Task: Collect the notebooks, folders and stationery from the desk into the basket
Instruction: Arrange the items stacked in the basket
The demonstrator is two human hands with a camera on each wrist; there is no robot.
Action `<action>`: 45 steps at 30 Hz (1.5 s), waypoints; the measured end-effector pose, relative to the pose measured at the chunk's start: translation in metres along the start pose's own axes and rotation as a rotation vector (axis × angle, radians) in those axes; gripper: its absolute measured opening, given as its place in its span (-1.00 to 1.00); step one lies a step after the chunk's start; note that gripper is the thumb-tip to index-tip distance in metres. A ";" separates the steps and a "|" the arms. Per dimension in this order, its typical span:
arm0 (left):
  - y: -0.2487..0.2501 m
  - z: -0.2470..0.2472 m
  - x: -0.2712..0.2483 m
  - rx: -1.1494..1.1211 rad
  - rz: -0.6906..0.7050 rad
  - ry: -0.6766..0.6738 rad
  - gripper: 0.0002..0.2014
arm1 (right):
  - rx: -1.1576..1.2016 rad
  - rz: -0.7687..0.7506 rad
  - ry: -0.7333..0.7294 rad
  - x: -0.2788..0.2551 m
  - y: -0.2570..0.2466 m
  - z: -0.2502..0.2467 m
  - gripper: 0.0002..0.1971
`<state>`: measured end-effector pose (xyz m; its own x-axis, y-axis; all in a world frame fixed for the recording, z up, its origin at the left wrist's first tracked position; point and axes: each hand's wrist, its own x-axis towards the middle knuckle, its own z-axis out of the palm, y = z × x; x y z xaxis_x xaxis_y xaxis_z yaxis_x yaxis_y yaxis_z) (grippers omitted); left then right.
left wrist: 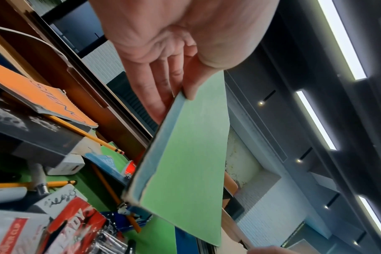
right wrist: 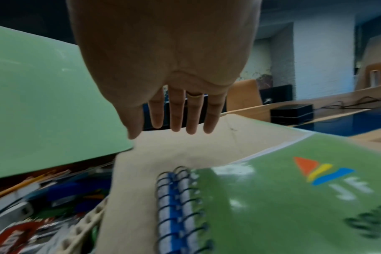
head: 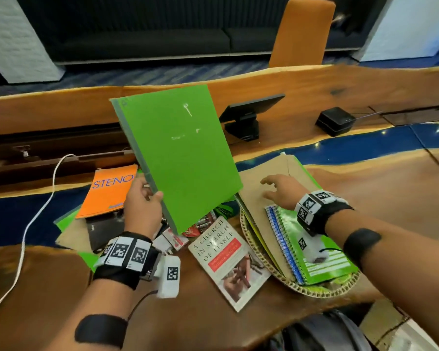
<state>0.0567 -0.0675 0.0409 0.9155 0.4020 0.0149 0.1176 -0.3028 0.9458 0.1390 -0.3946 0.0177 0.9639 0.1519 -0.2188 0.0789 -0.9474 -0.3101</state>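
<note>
While my left hand (head: pixel 143 205) had the green folder (head: pixel 178 158) pinched by its spine edge, thumb on the front and fingers (left wrist: pixel 150 89) flat against the back, the thing was lifted clear of the desk and tilted up almost on end. So that grip was clamped on the folder, no question.

Just right of it, my right hand (head: pixel 280 190) was spread loose with the fingers apart, holding nothing, hovering over the tan folder (head: pixel 266 188) that already sat in the basket (head: pixel 322 291). Honestly couldn't tell from the wrist view whether the fingertips were touching the paper or just above it. Closer to me on that same stack lay the spiral notebooks (head: pixel 312 247), green cover on top, blue one peeking out at the coils.

Below the lifted folder the desk pile was waiting: the orange steno pad (head: pixel 110 190) off to the left, pencils (left wrist: pixel 85 134), packs of clips and batteries, plus a paperback (head: pixel 230 262) between the pile and the basket.

My read: this was the carry step for the green folder, mid-transfer. Next move looked like swinging it right and laying it flat on the tan one, with my right hand either steadying the stack or getting out of the way so the folder's corner didn't snag the basket rim. Loads left after that.
</note>
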 end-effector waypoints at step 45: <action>0.008 -0.021 0.009 -0.007 0.037 0.037 -0.78 | -0.656 -0.267 -0.066 0.036 -0.053 -0.026 -0.39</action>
<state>0.0576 -0.0483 0.0549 0.9042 0.4225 0.0621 0.0810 -0.3124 0.9465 0.1765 -0.3463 0.0504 0.8746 0.3993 -0.2750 0.4668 -0.8467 0.2552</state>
